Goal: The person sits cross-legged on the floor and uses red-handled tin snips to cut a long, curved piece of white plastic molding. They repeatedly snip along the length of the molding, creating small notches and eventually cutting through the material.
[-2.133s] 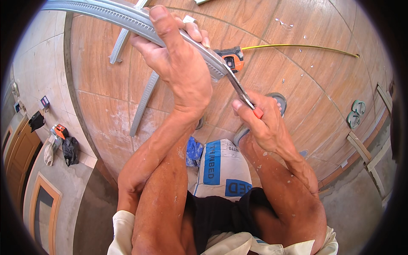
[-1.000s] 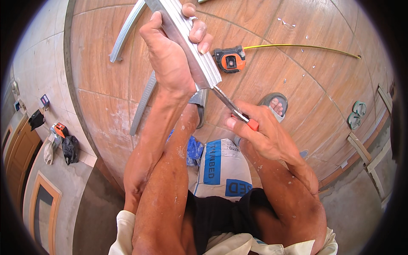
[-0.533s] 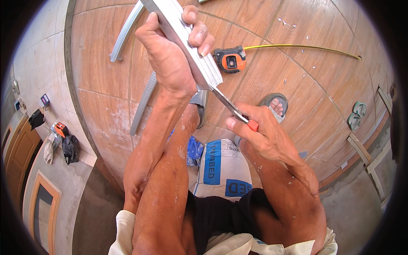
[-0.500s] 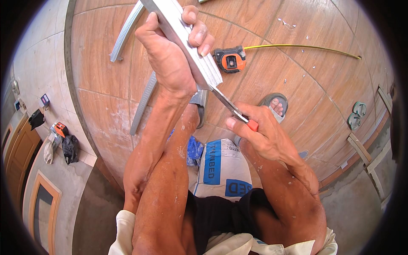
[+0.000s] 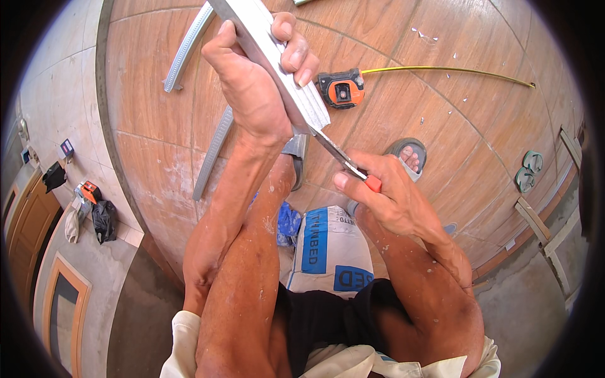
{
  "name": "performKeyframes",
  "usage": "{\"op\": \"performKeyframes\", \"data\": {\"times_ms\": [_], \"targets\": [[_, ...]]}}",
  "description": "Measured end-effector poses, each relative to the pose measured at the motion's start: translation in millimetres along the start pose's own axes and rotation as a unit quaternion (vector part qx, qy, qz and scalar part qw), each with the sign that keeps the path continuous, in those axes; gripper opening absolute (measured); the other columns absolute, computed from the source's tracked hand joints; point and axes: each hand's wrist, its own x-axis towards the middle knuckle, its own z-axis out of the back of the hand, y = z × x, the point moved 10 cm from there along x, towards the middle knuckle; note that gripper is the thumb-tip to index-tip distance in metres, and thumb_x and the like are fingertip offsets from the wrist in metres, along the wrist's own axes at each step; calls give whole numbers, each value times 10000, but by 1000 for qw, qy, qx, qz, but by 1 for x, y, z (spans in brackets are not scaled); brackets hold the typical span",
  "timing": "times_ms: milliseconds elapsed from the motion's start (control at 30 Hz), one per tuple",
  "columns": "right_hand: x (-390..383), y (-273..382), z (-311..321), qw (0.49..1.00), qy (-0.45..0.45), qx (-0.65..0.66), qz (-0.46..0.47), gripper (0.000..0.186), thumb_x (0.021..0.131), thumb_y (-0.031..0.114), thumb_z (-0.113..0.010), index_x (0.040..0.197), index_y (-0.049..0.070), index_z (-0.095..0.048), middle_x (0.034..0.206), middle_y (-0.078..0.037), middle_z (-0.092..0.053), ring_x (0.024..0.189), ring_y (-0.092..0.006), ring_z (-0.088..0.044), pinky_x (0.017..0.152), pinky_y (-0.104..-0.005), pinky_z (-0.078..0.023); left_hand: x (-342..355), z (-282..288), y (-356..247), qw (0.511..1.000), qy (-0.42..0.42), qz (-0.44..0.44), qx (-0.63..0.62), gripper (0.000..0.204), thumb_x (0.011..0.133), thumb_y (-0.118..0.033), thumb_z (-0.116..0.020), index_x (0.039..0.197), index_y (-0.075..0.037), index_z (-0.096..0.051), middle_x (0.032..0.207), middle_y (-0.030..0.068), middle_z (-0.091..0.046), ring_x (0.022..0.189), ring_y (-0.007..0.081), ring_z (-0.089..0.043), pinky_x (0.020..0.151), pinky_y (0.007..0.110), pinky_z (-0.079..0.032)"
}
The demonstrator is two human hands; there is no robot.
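Metal channel runs from the top edge of the head view down toward the upper middle, tilted, its lower end pointing to the lower right. The left hand holds it firmly, palm and thumb along its left side and fingertips curled over its right edge. The right hand, right of the centre, is closed around the red grip of the snips. Their steel front end meets the lower end of the channel; how far apart the blades stand cannot be told.

Just right of the channel's lower end, a black and orange tape measure rests on the brown tiled floor, its yellow tape drawn out toward the upper right. Small white scraps lie scattered beyond it. One ribbed metal strip lies at the upper left, and another grey strip lies below it, partly behind the left forearm. At the lower centre, a white and blue sack sits between the legs, beside a blue bag. Green flip-flops lie at the far right.
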Motion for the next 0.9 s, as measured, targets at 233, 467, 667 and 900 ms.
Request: {"op": "performKeyframes", "data": {"times_ms": [233,467,667,900], "targets": [[0,-1,1,1000,0,7,5,393,1047,343,-676,941,-35,-660,638,-158,-431,610,-258,-412,600,-447,-388,-2,-6,-2,999,30,-11,-5,480,1095,-590,-325,1003,-136,-449,848,9,-475,636,120,-445,485,300,-421],[1,1,-1,1000,2,9,13,385,1061,322,-665,925,-38,-655,633,-140,-412,610,-232,-401,592,-434,-383,-3,-8,-6,996,82,-9,-43,478,1095,-570,-316,1025,-109,-420,984,44,-533,693,131,-487,566,311,-458],[1,1,-1,1000,-1,9,6,360,1065,284,-652,883,-25,-616,652,-104,-406,631,-198,-391,598,-410,-378,-3,-9,-5,995,85,-8,-48,496,1089,-585,-311,1018,-106,-422,978,41,-523,692,134,-487,567,318,-455],[1,0,5,999,-29,-16,16,334,1060,290,-665,967,-27,-624,676,-179,-454,625,-294,-414,617,-443,-419,-9,-5,-19,994,-24,-77,75,486,1090,-589,-417,1089,-104,-440,991,40,-543,711,143,-524,580,333,-482]]}}
